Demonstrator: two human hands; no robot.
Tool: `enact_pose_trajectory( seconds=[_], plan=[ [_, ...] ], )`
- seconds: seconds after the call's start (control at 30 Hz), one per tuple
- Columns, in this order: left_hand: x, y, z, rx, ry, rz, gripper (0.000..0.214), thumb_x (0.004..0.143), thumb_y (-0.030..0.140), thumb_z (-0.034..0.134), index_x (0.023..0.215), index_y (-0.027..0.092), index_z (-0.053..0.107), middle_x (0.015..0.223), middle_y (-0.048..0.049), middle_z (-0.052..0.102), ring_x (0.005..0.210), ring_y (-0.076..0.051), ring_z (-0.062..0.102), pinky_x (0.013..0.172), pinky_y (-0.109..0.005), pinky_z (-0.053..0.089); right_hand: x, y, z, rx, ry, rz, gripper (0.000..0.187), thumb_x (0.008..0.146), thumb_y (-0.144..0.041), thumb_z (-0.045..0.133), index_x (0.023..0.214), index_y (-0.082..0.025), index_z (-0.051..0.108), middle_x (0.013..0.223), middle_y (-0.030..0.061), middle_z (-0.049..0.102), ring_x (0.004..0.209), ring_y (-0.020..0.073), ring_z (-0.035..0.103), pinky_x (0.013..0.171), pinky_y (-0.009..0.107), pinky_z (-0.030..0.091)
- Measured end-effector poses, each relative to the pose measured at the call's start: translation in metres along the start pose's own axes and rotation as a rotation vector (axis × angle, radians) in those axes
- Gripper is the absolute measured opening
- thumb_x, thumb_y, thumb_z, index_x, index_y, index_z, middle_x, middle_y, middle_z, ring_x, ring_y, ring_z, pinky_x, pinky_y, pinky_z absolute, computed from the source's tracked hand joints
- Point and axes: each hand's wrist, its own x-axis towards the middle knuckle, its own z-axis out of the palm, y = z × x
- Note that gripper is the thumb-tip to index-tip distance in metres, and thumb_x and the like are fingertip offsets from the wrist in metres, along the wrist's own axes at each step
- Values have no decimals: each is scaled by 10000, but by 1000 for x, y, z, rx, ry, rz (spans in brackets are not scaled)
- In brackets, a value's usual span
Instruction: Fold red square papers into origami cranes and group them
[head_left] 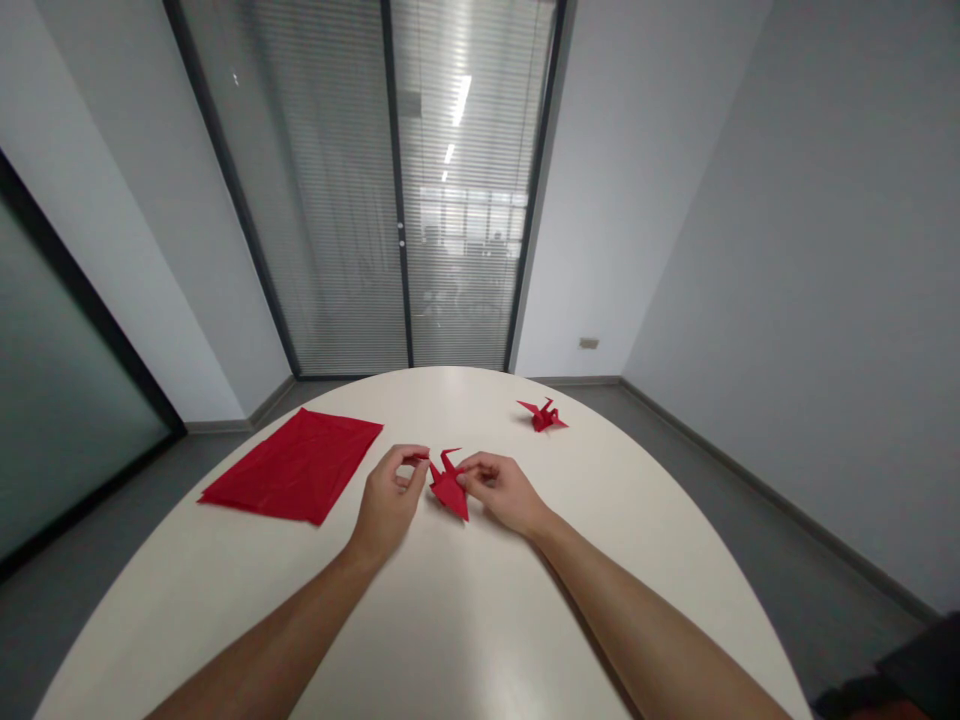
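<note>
Forearms (300,640) are lying over the table (450,620), left hand (386,500) and right hand (501,488) pinching the paper crane (448,490) from 2 sides; I am fearing uneven pulling tearing it.

The folded paper (448,487) is plain red, matching the small crane (543,415) toward the far edge and the flat sheets (296,464) near the left edge. The surface (465,620) is unpatterned cream-white.
</note>
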Motion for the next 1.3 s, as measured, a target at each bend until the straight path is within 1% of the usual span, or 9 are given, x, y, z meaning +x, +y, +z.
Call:
enact_pose_trajectory(
  seconds=[0.07,0.17,0.4,0.6,0.77,0.93,1.07,1.13,1.3],
  plan=[
    [0,1,-1,10,0,0,229,904,368,579,991,181,680,1001,-80,713,882,-198,683,606,-237,526,0,-1,0,18,6,-2,220,856,-370,693,957,-179,729,878,63,759,765,192,679,748,332,508],
    [0,2,-2,-10,-4,-24,251,901,396,593,989,181,690,991,-81,730,893,-207,692,610,-244,539,0,-1,0,18,7,-7,218,862,-371,690,952,-176,726,892,69,762,772,192,681,752,331,509],
    [1,-3,2,-154,-4,-91,273,858,442,673,908,176,636,917,-77,759,880,-211,735,735,-292,579,0,-3,0,-6,7,-15,205,872,-360,679,949,-177,728,888,63,764,769,188,685,738,317,518],
    [3,-3,2,-202,-9,-127,300,823,461,704,858,168,647,882,-80,767,831,-210,738,720,-290,566,0,-3,-1,-39,-2,-31,180,871,-326,674,945,-172,729,891,57,762,774,181,686,739,306,520],
    [5,-7,2,-231,1,-135,261,803,416,721,859,164,684,879,-83,760,820,-204,718,727,-295,545,0,-3,-1,-41,0,-16,179,864,-312,674,948,-163,727,889,58,761,771,178,681,741,304,519],
    [9,-15,4,-345,36,-161,268,740,384,780,840,172,650,878,-81,750,815,-195,697,656,-263,502,-1,-6,0,-35,4,5,187,852,-321,683,941,-161,723,872,59,757,753,178,675,728,307,516],
    [11,-18,5,-402,60,-235,333,686,403,823,807,176,612,735,-17,696,648,-134,623,558,-221,440,-1,-7,0,-28,-1,4,188,853,-327,683,936,-163,721,886,62,755,770,181,675,737,311,514],
    [11,-18,5,-414,65,-254,360,674,411,833,819,179,599,691,8,669,606,-118,591,546,-214,427,-1,-6,0,-25,-8,4,183,852,-321,684,937,-163,721,887,62,754,772,180,673,741,311,512],
    [11,-14,5,-430,61,-285,403,666,424,835,858,190,569,679,22,662,621,-123,604,549,-208,427,0,-3,-1,-22,-20,-1,184,852,-316,687,947,-162,720,881,61,753,766,178,667,736,311,507]
  ],
)
